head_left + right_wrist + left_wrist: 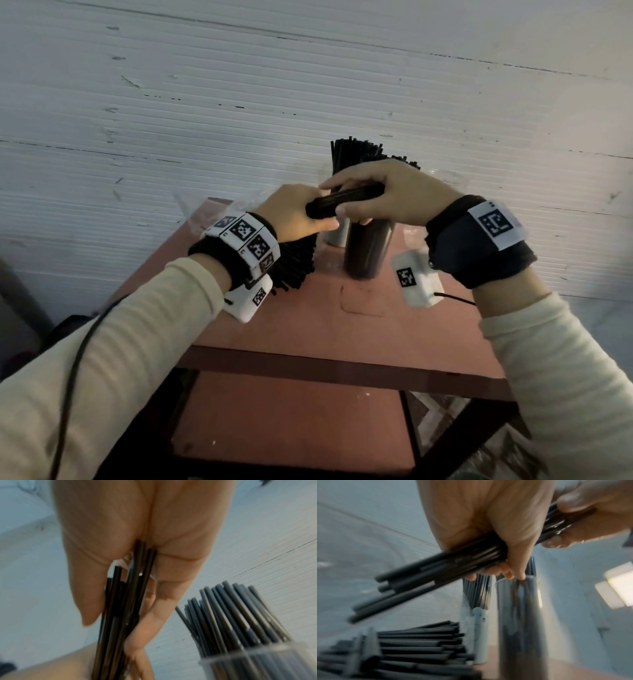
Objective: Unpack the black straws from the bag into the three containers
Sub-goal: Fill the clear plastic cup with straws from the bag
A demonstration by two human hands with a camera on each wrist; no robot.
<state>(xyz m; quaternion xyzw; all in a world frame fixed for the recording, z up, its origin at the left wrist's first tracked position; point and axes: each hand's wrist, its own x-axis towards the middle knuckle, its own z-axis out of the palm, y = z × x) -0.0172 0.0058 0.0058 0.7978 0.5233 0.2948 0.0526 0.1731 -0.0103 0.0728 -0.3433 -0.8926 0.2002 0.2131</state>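
Both hands hold one bundle of black straws [344, 202] level above the table. My left hand [317, 214] grips its left end, and my right hand [339, 198] pinches it from the right between thumb and fingers. Right below stands a clear container [368, 251] dark with straws. Behind it a second container [337, 234] holds upright straws [354, 154]. A pile of loose straws [296, 263] lies under my left wrist on the clear bag [202, 214]. The left wrist view shows the bundle [436, 577] above the pile [419, 649]. In the right wrist view sits a filled container [240, 628].
The small red table [325, 329] stands against a white ribbed wall [239, 85]. A lower shelf [291, 421] shows beneath the top. Crumpled clear plastic [412, 233] lies at the table's right back corner. The near half of the tabletop is bare.
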